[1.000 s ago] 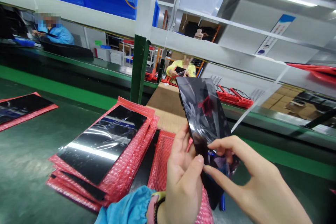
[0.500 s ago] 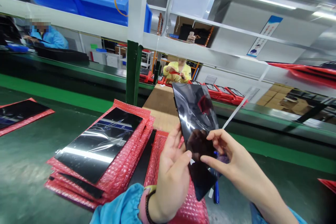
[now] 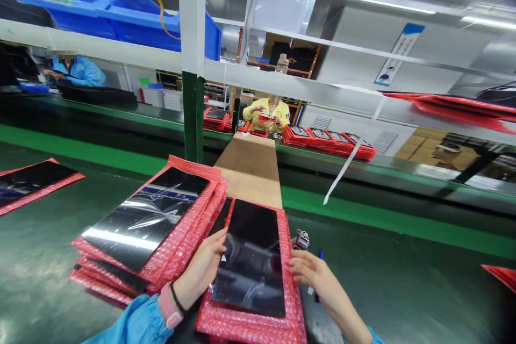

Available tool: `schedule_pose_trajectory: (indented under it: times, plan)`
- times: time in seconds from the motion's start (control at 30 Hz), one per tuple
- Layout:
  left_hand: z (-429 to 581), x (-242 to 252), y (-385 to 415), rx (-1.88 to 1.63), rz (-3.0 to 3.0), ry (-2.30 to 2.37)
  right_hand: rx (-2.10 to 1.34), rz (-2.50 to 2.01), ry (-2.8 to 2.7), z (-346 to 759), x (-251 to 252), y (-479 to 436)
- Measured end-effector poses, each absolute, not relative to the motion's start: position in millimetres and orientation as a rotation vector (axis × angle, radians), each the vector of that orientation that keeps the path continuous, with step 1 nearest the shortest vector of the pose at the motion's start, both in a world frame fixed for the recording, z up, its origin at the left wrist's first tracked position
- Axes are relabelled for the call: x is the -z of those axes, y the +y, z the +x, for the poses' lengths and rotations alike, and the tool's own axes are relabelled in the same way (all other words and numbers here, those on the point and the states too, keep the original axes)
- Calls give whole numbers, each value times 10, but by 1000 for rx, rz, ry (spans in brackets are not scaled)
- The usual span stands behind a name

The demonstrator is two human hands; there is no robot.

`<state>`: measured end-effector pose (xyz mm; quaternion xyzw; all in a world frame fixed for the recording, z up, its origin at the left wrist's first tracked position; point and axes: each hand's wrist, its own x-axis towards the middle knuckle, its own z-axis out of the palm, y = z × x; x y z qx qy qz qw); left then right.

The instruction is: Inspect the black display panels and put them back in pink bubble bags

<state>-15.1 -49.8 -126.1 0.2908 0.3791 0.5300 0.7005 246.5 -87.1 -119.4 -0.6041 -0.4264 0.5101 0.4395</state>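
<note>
A dark, glossy screen panel [image 3: 252,258] lies flat on a stack of red bubble-wrap sleeves [image 3: 296,301] in front of me. My left hand [image 3: 203,263] is at the panel's left edge, its fingers closed along that side; its thumb is partly hidden. On the right, my right hand [image 3: 312,277] has its fingers stretched out, fingertips at the sleeves' right edge and a little apart from the panel. Left of these, a second dark film-covered panel [image 3: 149,217] rests on another pile of red bubble-wrap sleeves [image 3: 197,215].
A small metallic item [image 3: 301,240] and a blue pen [image 3: 321,258] lie right of the stack. Beyond, a wooden board [image 3: 252,166] reaches toward a person in yellow [image 3: 268,110]. Another panel [image 3: 34,183] lies far left. A green post [image 3: 193,118] and blue bins [image 3: 121,16] stand ahead.
The panel, held up and tilted between both hands before, has come down flat onto the red sleeves. My right hand has moved off its face to the sleeves' right side.
</note>
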Motion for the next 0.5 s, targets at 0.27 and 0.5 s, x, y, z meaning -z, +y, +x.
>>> schedule_pose_trajectory:
  times: [0.27, 0.5]
  plan:
    - [-116, 1256, -345, -1133, 937, 1043, -1286, -1585, -1090, 2479, 1544, -686]
    - [-229, 1343, -335, -1158, 1134, 1304, -1313, -1550, -1237, 2482, 1502, -571]
